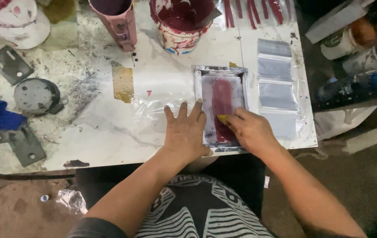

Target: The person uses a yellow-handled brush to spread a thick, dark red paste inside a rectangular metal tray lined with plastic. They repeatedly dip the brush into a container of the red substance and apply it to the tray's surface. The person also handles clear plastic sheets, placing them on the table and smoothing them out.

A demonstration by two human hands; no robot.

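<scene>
Left hand: our left hand [185,132] lies flat, fingers spread and released, pinning the left edge of the small printing frame [222,108] to the bench [109,128]; the fingertips reach just past the frame's rail onto the clear plastic sheet [157,105] to their left.

Right hand: our right hand [250,130] is clenched around a small yellow squeegee [222,118], only the tip of which shows beyond the fingers (the rest is hidden in the grip).

Frame: it sits just ahead of both sets of fingers, near the bench's front edge, with a band of dark red ink [222,101] running lengthwise down its middle and passing under the right fingertips.

Doing it well, as we judge it: we keep the left palm heavy so the frame cannot creep, hold the squeegee edge level across the ink band, and draw in one even stroke along the band rather than dabbing.

Pressure: steady, we think, since uneven force would likely leave streaks or thin patches.

Watch for: ink already stains the frame's lower corner beside the right fingers, so we keep the left fingertips off the wet mesh.

Beyond the fingers: a row of clear plastic pouches [276,83] lies just right of the frame, and a bucket of red ink [182,22] stands well ahead of them, beside a pink container [118,22].
</scene>
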